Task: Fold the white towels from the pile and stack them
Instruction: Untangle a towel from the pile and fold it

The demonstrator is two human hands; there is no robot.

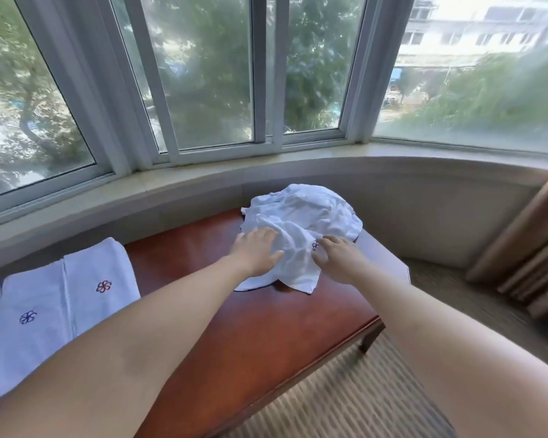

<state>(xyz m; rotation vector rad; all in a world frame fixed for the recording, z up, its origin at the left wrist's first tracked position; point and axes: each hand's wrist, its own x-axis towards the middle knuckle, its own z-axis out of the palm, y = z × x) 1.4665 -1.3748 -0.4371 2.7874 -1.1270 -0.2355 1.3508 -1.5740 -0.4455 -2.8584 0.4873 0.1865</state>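
A crumpled pile of white towels [307, 216] lies at the far right end of a reddish-brown wooden table [234, 327]. One towel [293, 263] hangs down from the pile toward me, with a small embroidered flower near my right hand. My left hand [256, 248] rests on this towel with fingers spread and fairly straight. My right hand [337, 257] touches its right edge beside the flower, fingers slightly bent; a pinch cannot be made out. Folded white towels [60, 298] with flower emblems lie side by side at the table's left end.
A curved window sill [203, 181] and padded wall run behind the table. Brown curtains [525, 248] hang at the right. Striped carpet [345, 390] lies below the table's near edge, and a table leg [372, 336] shows at the right.
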